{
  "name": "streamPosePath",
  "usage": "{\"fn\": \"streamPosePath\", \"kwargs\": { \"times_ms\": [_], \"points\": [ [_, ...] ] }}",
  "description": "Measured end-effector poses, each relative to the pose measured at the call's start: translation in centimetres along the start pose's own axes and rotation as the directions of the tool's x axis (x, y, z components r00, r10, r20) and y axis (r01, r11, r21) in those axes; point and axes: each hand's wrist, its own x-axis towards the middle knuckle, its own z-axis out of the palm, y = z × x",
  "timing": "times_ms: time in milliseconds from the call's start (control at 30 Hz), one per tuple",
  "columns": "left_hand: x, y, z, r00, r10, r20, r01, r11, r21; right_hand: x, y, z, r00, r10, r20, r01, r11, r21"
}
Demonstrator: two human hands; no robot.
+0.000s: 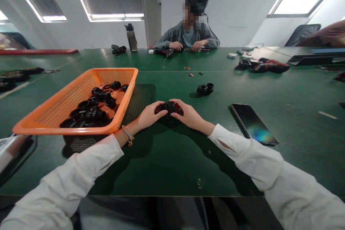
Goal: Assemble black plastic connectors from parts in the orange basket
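Both my hands meet over the green table around a black round plastic fitting (169, 106). My left hand (151, 115) grips its left end between thumb and fingers. On the other end, my right hand (187, 115) is closed the same way. The fingers cover much of the fitting, so its full shape is hidden. To the left stands an orange perforated basket (54, 109) with several black plastic fittings (95, 114) lying loose in it. Beyond my right hand, a pair of similar black fittings (205, 89) rests on the table.
A smartphone (253, 124) lies right of my right hand. Across the green table (172, 172) sits a person (187, 36) with a power drill (168, 53) before them. A bottle (131, 37) stands at the far edge. Red-and-black tools (269, 66) lie at the far right.
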Motion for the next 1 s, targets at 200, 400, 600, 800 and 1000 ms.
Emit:
{"fn": "streamPosePath", "kwargs": {
  "times_ms": [200,400,600,800,1000],
  "points": [
    [-0.01,-0.05,-0.05,1.000,0.012,0.019,-0.012,1.000,-0.004,-0.01,-0.13,-0.04,1.000,0.013,-0.002,-0.013,1.000,-0.020],
    [0.01,-0.08,-0.03,0.999,0.036,0.006,-0.036,0.999,0.037,-0.12,0.08,0.05,0.999,-0.034,0.002,0.034,0.999,-0.015],
    [-0.12,0.04,-0.02,0.998,0.055,0.008,-0.055,0.998,0.042,-0.22,0.17,0.17,0.999,-0.041,0.015,0.042,0.999,-0.013],
    [-0.26,0.01,0.09,0.999,0.048,0.009,-0.049,0.998,0.035,-0.23,0.18,0.21,0.999,-0.047,0.002,0.047,0.998,-0.049],
    [-0.25,0.29,0.13,0.999,0.036,0.031,-0.038,0.998,0.055,-0.44,0.02,0.19,0.999,-0.052,0.009,0.053,0.995,-0.080]
  ]
}}
